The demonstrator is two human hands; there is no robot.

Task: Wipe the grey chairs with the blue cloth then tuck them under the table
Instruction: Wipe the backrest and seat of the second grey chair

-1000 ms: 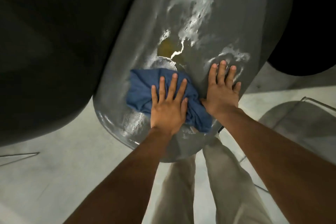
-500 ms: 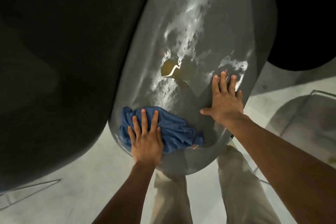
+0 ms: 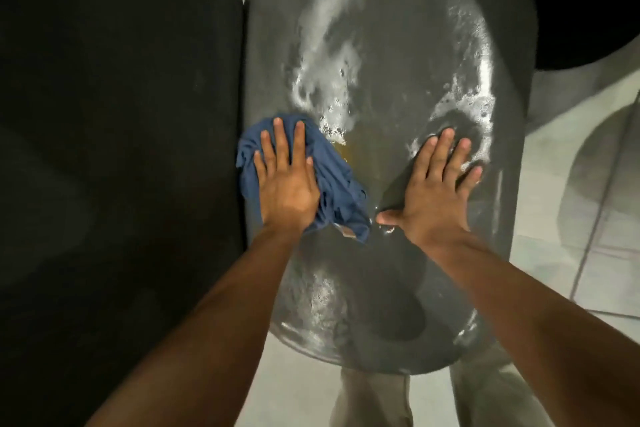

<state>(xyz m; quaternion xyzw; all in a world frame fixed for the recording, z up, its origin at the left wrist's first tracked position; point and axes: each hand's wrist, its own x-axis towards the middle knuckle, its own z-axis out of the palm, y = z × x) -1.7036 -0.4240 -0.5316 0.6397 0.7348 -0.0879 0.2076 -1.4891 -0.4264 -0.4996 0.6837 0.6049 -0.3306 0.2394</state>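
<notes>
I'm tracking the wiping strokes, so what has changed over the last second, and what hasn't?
The left hand slid the blue cloth from the middle of the grey chair seat toward its left edge, beside the dark table. Nothing was taken hold of or let go. The right hand stayed flat on the wet seat, bracing it; foam streaks and a yellowish patch remain.

Both forearms are bare from the lower edge of the frame up to the wrists, with no sleeve in view. The left hand (image 3: pixel 289 189) and right hand (image 3: pixel 433 198) carry no rings, watch or gloves. At the bottom centre and lower right, light beige trousers (image 3: pixel 374 399) cover the legs.
</notes>
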